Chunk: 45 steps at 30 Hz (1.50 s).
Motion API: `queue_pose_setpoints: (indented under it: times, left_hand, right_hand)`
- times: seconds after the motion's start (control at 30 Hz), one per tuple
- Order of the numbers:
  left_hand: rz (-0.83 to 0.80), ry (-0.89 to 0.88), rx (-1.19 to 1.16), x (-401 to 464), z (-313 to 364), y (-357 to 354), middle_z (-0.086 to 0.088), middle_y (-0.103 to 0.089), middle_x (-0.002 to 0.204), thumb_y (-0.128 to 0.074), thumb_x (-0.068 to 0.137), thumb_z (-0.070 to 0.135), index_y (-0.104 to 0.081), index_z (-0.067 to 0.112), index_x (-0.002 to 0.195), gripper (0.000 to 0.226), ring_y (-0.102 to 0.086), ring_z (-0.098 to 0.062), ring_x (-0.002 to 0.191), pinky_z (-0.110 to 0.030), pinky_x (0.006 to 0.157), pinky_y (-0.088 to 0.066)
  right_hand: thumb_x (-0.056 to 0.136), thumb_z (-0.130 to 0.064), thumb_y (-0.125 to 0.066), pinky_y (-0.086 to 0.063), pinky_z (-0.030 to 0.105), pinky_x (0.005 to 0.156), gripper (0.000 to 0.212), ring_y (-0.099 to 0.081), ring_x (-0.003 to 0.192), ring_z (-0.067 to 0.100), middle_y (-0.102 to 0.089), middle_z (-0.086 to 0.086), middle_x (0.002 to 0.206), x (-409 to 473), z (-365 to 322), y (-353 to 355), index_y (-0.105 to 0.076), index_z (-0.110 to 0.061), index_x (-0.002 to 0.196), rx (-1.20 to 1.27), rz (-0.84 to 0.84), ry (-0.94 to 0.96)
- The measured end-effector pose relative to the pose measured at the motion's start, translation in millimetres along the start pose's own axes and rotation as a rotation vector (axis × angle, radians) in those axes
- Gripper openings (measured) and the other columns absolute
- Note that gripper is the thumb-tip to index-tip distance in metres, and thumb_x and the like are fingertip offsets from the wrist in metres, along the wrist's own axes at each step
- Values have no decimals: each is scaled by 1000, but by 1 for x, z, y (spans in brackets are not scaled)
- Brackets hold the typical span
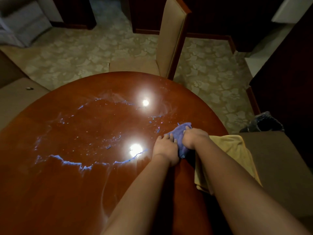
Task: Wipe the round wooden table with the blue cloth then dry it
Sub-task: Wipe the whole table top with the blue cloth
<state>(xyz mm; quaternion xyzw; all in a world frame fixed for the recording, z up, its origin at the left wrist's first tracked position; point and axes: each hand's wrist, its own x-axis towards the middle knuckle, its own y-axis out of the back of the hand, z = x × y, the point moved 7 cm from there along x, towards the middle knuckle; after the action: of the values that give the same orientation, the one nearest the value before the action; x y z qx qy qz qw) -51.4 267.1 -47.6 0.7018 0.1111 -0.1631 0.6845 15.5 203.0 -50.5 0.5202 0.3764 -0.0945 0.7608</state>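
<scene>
Blue cloth (182, 133) bunched under both hands near the right edge of the round wooden table (50, 184)

Left hand (165, 148) presses on the cloth with fingers spread; right hand (194, 138) grips its bunched top; a wet streaked patch (94, 133) covers the tabletop's middle; a yellow towel (232, 150) drapes over the right edge.

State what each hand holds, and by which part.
Both hands are on the blue cloth: the right hand grips its bunched middle, while the left hand touches its left edge with its fingers.
</scene>
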Motion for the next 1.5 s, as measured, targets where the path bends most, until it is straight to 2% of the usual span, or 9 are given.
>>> queue_pose_setpoints:
  times: [0.2,0.43,0.63,0.73,0.87,1.1,1.3,1.4,1.5]
  left_hand:
    - [5,35,19,11,-4,3,-14,-18,157,-44,93,41,-22,13,150,67,-22,-28,140,-40,113,-21]
    - [55,58,64,16,1,16,-9,-55,128,-45,95,33,-50,14,129,39,-44,-26,119,-31,98,-33]
    - [61,39,92,18,5,14,-1,-65,111,-42,95,36,-64,22,108,29,-53,-23,104,-30,91,-37]
    - [94,35,44,13,3,9,-6,-62,111,-46,92,33,-62,18,113,30,-49,-27,104,-33,93,-35]
    - [136,62,17,1,-8,11,-13,-60,114,-48,87,24,-47,7,127,43,-49,-29,107,-32,88,-35]
    - [87,164,-8,-22,-30,2,-13,-60,116,-44,92,26,-53,9,121,35,-48,-30,107,-32,75,-33]
    - [24,169,54,-24,-22,-5,-13,-56,127,-42,91,28,-50,8,130,45,-44,-32,115,-34,93,-34]
    - [-33,177,83,-20,-18,-13,-22,-35,147,-39,93,30,-29,-1,145,61,-27,-41,136,-43,112,-24]
    - [-77,131,100,-14,-7,-12,-28,-14,154,-41,95,33,-13,-2,149,70,-16,-42,141,-44,114,-18]
  right_hand:
    - [103,-17,-32,-39,41,103,50,-36,136,30,-11,4,161,10,-4,18,-23,-13,151,-41,48,33]
    - [101,-20,-39,-44,39,99,43,-49,126,29,-47,10,143,26,-4,41,-39,-14,144,-37,121,108]
    - [100,-18,-42,-36,38,108,56,-33,139,24,-12,-6,160,25,-20,45,-23,-17,152,87,124,212]
    - [102,-15,-36,-29,37,112,57,-23,144,24,-9,-1,161,25,-26,47,-14,-15,154,146,149,224]
    - [97,-13,-41,-33,35,109,65,-31,139,30,-20,13,158,29,-38,48,-14,-27,154,253,150,251]
    - [101,-11,-36,-30,30,104,57,-30,138,31,-27,15,155,19,-78,55,-20,-26,153,278,145,349]
    - [104,-23,-31,-29,37,109,48,-30,139,35,-20,13,158,16,-69,39,-25,-24,152,245,173,300]
    - [104,-25,-34,-36,43,107,48,-34,136,38,-25,18,155,13,-51,29,-26,-20,150,161,178,208]
    - [106,-21,-26,-36,48,107,47,-33,136,40,-23,18,155,14,-33,22,-21,-8,150,109,140,79]
